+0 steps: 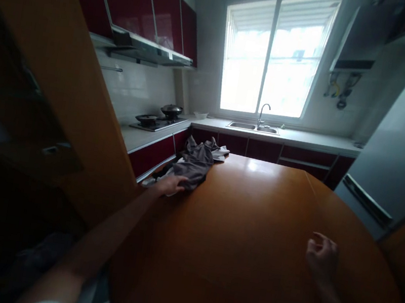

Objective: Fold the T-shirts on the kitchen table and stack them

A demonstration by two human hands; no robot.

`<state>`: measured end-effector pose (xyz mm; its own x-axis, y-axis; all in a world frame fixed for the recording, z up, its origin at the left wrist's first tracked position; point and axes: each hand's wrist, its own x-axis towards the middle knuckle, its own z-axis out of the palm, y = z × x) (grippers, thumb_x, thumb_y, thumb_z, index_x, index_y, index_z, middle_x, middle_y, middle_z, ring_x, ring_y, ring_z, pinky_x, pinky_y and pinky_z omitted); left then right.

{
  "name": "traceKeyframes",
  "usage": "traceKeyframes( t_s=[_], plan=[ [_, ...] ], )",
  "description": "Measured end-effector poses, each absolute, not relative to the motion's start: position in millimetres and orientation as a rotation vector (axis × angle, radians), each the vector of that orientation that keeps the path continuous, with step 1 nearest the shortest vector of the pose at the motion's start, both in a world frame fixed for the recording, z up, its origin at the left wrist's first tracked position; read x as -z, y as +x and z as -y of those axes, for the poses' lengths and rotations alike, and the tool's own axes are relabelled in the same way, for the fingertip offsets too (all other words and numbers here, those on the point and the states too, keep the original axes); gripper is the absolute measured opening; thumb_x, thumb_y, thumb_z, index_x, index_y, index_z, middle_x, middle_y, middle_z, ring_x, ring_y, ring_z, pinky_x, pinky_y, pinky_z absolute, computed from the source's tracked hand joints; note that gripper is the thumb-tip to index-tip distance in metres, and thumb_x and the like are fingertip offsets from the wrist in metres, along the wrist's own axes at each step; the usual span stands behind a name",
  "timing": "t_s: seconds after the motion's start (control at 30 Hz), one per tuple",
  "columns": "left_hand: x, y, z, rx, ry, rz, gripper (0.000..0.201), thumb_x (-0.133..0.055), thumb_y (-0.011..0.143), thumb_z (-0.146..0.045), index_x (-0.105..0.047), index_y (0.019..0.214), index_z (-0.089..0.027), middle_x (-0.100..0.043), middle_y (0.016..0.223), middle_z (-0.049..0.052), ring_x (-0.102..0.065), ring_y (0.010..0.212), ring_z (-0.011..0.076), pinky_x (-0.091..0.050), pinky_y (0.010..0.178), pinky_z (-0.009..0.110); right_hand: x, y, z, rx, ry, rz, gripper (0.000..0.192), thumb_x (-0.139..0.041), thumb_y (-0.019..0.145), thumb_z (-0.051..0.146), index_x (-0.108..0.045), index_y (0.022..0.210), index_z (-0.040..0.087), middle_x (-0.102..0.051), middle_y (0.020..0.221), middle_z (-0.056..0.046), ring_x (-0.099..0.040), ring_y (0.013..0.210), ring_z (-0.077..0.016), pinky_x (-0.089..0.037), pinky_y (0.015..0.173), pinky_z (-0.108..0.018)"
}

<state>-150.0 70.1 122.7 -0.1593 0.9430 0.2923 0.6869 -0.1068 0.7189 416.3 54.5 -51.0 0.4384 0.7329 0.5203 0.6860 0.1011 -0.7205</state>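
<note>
A crumpled grey garment (196,163) lies with a white cloth (220,153) at the far left edge of a round wooden table (251,231). My left hand (171,184) reaches out and rests on the near end of the grey garment; whether the fingers grip it I cannot tell. My right hand (321,255) hovers over the right part of the tabletop, fingers loosely curled, holding nothing.
A wooden panel (62,88) stands close on the left. Behind the table run a counter with a stove and pans (159,116), a sink (254,127) under a bright window, and red cabinets. A grey fridge (402,152) stands at the right.
</note>
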Motion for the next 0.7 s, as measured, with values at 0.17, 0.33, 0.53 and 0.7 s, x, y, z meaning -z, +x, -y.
traceKeyframes(
  t_s=[0.17, 0.33, 0.53, 0.7],
  plan=[
    [-52, -100, -40, -0.873, 1.854, -2.100, 0.060, -0.077, 0.074, -0.052, -0.069, 0.125, -0.022, -0.041, 0.157, 0.021, -0.022, 0.149, 0.0496, -0.019, 0.116, 0.065, 44, 370, -47, -0.162, -1.521, 1.560, 0.033, -0.047, 0.085, 0.040, -0.066, 0.102, 0.019, -0.061, 0.109, -0.014, -0.057, 0.104, -0.0304, -0.047, 0.099, -0.049],
    [-19, -12, -52, -0.605, 2.190, -1.797, 0.058, -0.057, 0.094, -0.047, -0.051, 0.148, -0.025, -0.032, 0.164, 0.014, -0.023, 0.152, 0.0392, -0.020, 0.121, 0.056, 22, 314, -38, -0.206, -1.495, 1.780, 0.037, -0.042, 0.094, 0.037, -0.066, 0.115, 0.018, -0.060, 0.131, -0.015, -0.051, 0.126, -0.0287, -0.040, 0.110, -0.046],
    [-2, 29, -73, -0.561, 2.203, -1.722, 0.058, -0.054, 0.096, -0.052, -0.053, 0.146, -0.025, -0.034, 0.163, 0.013, -0.021, 0.153, 0.0380, -0.013, 0.121, 0.063, 8, 267, -56, -0.313, -1.661, 1.707, 0.045, -0.044, 0.096, 0.036, -0.062, 0.132, 0.015, -0.049, 0.151, -0.015, -0.041, 0.140, -0.0272, -0.032, 0.116, -0.043],
    [5, 23, -77, -0.688, 2.196, -1.634, 0.050, -0.049, 0.098, -0.041, -0.055, 0.144, -0.022, -0.045, 0.157, 0.012, -0.030, 0.151, 0.0306, -0.014, 0.124, 0.057, 13, 253, -70, -0.344, -1.652, 1.529, 0.050, -0.040, 0.095, 0.032, -0.059, 0.135, 0.009, -0.048, 0.152, -0.017, -0.040, 0.143, -0.0239, -0.027, 0.120, -0.038]
  ],
)
